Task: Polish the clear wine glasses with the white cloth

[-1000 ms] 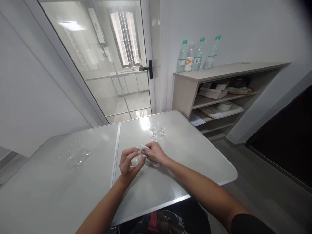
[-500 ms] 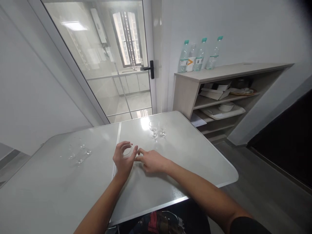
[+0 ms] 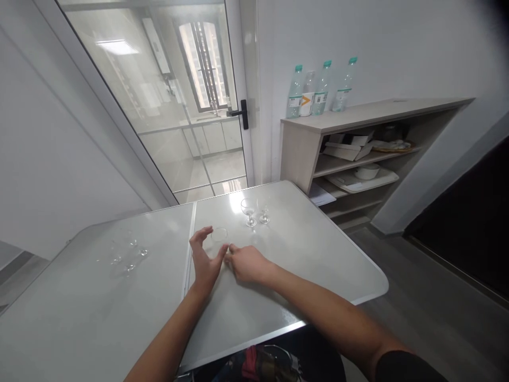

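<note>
In the head view, the left hand (image 3: 207,264) has its grip spread wide, thumb and fingers well parted around the near left side of a clear glass (image 3: 219,234); I can't tell if they touch. The glass's base is too faint to read over the tabletop (image 3: 314,254). The right hand (image 3: 248,263) curls beside the left thumb, its hold hidden. Two stemmed glasses (image 3: 249,215) stand just beyond.
</note>
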The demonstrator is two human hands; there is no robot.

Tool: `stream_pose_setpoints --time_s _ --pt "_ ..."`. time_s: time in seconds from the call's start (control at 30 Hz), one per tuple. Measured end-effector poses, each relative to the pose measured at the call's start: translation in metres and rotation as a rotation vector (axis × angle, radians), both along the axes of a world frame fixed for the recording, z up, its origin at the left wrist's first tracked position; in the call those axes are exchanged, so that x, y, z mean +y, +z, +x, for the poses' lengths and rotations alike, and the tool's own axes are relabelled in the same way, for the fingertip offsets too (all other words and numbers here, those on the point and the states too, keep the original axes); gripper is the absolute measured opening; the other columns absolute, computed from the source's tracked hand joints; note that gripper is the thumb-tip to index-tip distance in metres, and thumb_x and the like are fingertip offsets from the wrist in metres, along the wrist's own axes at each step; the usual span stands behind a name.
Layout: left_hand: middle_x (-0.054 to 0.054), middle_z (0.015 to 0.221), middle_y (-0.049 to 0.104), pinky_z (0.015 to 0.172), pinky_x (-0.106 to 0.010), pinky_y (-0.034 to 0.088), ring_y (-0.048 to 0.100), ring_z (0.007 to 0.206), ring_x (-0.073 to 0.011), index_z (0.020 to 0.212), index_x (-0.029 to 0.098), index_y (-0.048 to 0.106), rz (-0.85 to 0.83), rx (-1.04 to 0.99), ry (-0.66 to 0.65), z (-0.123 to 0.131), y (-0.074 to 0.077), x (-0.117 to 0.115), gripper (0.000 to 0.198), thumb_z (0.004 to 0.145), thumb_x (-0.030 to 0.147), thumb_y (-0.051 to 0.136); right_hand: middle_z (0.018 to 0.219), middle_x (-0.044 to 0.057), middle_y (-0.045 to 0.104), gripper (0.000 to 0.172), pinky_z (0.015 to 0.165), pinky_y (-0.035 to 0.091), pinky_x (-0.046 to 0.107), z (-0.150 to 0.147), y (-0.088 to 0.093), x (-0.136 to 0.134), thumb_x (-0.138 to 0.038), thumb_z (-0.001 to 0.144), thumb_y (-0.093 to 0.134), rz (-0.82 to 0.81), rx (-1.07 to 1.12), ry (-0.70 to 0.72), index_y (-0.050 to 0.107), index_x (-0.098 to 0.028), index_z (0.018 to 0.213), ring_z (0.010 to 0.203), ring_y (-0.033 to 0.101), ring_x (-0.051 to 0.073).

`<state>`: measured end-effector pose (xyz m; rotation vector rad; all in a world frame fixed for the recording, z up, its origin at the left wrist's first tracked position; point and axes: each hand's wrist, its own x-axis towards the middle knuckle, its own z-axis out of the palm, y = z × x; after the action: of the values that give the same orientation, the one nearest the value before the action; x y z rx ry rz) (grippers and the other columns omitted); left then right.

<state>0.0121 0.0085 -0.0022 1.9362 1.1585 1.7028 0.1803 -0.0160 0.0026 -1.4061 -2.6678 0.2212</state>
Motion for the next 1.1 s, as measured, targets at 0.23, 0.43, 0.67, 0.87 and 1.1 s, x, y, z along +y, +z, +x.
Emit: stream_pose_setpoints --time_s 0.23,0.43,0.67,0.87,1.1 --pt "-0.008 0.116 0.054 0.091 -0.039 0.049 0.060 0.101 -0.0219 0.118 0.023 0.048 -0.187 -0.052 0.143 0.001 -0.008 0.001 0.029 0.102 0.047 0.050 0.130 0.015 0.064 0.035 0.079 0.053 0.037 0.021 -0.004 0.024 -0.035 0.099 0.052 -0.044 0.060 -0.279 0.060 -0.021 0.131 0.097 0.073 0.029" --pt "-0.007 0.116 0.054 0.085 -0.036 0.048 0.058 0.097 -0.0210 0.118 0.024 0.047 -0.258 -0.017 0.101 0.005 -0.011 0.000 0.029 0.101 0.047 0.051 0.161 0.016 0.043 0.048 0.087 0.055 0.040 0.026 -0.011 0.036 -0.052 0.104 0.043 -0.065 0.073 -0.308 0.058 -0.024 0.139 0.109 0.072 0.030" --pt "-0.008 0.119 0.052 0.084 -0.037 0.049 0.057 0.097 -0.0213 0.119 0.024 0.047 -0.279 -0.017 0.116 0.006 -0.010 -0.001 0.031 0.101 0.049 0.051 0.167 0.016 0.035 0.057 0.093 0.055 0.044 0.025 -0.018 0.051 -0.055 0.106 0.034 -0.044 0.046 -0.314 0.048 -0.024 0.151 0.120 0.068 0.032" --pt "-0.008 0.115 0.054 0.084 -0.037 0.051 0.057 0.095 -0.0212 0.116 0.023 0.050 -0.261 0.003 0.106 0.007 -0.011 -0.001 0.029 0.100 0.048 0.051 0.164 0.016 0.039 0.056 0.089 0.055 0.042 0.024 -0.015 0.050 -0.054 0.105 0.039 -0.011 0.050 -0.304 0.049 -0.023 0.150 0.114 0.070 0.032" --pt "-0.010 0.115 0.065 0.093 -0.040 0.052 0.064 0.105 -0.0252 0.114 0.021 0.059 -0.365 0.007 -0.106 0.007 -0.007 0.001 0.035 0.100 0.051 0.052 0.102 0.008 0.072 0.031 0.089 0.049 0.031 0.011 0.002 0.026 -0.038 0.105 0.044 0.115 0.759 -0.276 0.069 -0.020 0.102 0.094 0.067 0.021"
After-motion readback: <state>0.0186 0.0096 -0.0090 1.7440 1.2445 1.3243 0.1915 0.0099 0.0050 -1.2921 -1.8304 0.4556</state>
